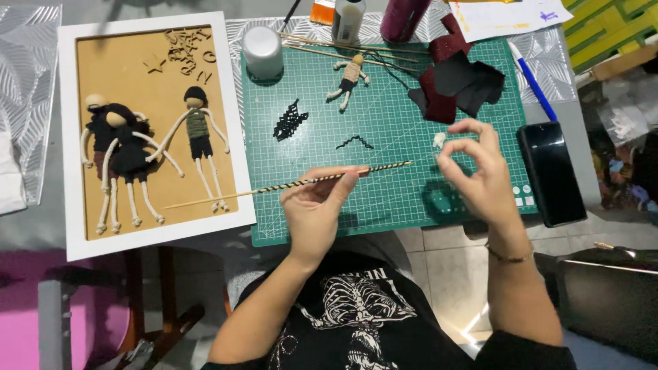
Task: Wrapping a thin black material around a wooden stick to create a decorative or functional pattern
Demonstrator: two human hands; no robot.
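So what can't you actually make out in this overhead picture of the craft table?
- Right hand: a tiny white bit near its fingertips, too small to identify.
- Bottles beyond the green cutting mat: tops cut off by the frame's upper edge.
- Wooden letters in the white frame: too small to tell apart.
- Left hand covers part of the thread-wound stick.

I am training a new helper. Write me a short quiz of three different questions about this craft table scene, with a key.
1. True or false: the left hand holds the wound skewer.
2. Which lies right of the green cutting mat? A) black phone B) white frame
3. How many dolls are in the white frame?

Key: 1 true. 2 A, the black phone. 3 three. The right hand pinches something too small to tell.
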